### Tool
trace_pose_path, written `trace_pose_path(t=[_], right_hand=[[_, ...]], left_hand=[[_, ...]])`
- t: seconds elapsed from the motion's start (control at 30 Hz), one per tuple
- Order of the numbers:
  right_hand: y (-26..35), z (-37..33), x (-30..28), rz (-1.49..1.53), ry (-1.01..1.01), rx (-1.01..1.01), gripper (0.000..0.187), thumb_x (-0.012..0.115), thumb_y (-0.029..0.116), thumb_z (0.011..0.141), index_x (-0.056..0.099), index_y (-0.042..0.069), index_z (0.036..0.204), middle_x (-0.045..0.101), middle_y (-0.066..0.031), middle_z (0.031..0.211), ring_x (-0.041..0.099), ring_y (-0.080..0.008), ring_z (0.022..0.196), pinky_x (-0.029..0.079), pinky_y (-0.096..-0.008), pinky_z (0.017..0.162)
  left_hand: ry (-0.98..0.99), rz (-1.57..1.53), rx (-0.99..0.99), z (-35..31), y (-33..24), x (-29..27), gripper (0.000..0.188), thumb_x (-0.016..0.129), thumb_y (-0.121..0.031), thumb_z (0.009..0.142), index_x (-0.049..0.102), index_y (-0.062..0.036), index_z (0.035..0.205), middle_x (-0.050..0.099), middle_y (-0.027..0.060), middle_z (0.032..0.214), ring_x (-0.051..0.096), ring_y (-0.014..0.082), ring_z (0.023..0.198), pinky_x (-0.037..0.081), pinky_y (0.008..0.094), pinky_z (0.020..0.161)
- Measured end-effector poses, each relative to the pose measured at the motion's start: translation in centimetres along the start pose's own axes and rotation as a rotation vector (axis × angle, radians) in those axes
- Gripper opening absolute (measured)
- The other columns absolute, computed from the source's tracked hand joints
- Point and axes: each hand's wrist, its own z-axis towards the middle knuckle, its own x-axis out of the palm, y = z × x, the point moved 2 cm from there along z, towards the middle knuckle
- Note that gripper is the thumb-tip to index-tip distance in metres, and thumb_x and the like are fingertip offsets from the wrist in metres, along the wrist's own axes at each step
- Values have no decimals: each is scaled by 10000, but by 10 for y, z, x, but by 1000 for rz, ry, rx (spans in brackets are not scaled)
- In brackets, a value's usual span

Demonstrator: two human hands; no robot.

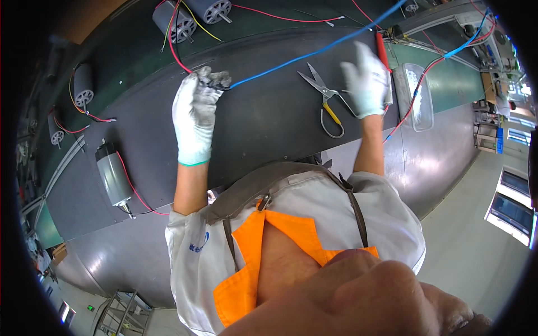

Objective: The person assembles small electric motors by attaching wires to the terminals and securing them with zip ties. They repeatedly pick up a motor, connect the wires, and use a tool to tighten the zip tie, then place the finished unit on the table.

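Observation:
My left hand (195,120), in a white glove with blackened fingertips, is closed over the dark bench (252,123). Its fingers pinch the end of a long blue wire (302,57), which runs up to the far right. A red wire (177,56) also reaches these fingers from a grey motor (174,22) at the back; whether they grip it too is hidden. To the right, my gloved right hand (367,84) is slightly blurred, fingers apart, with nothing seen in it. Beside it lie scissors (320,88), blades parted, one handle covered in yellow.
Another grey motor (210,8) stands at the back. More motors with leads lie at left, including a large silver one (114,175). Right of my right hand are a red-handled tool (382,51), a clear plastic tray (416,98) and a bundled red and blue cable (417,92).

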Motion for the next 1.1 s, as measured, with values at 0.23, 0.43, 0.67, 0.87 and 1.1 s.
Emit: trace_pose_path(t=[0.23,0.43,0.67,0.87,1.1], right_hand=[[-145,-59,16,294,-19,576,449,696,189,934,641,22,1347,757,-139,1038,715,-194,902,540,-340,798],[15,23,17,1152,422,399,481,676,73,945,576,-51,1399,690,-111,1182,651,-126,938,541,-267,824],[94,91,88,1005,851,92,454,757,85,851,667,-28,1281,737,-103,1071,679,-146,926,547,-296,832],[79,78,102,811,592,-100,373,767,64,797,721,-9,1160,756,-149,1028,723,-192,930,553,-318,848],[-22,9,-3,444,242,170,459,752,118,759,712,51,1211,729,-160,1014,707,-302,932,545,-362,857]], left_hand=[[98,-123,63,1,-6,-11,256,566,-235,1023,673,-13,1092,714,106,1035,675,333,1058,475,524,1033],[-9,-119,93,-5,-15,-32,253,558,-212,1020,665,3,1101,716,122,999,693,320,1030,508,502,1002],[-58,-73,144,-14,-24,-30,259,555,-213,1023,653,14,1099,704,128,1003,698,331,1019,522,498,986],[-66,-63,69,-5,-10,-34,257,557,-216,1025,646,9,1110,698,131,1026,681,332,1038,497,506,1017],[110,-187,81,-1,-1,-33,290,556,-207,1020,626,59,1111,682,175,1063,686,337,995,521,475,964]])
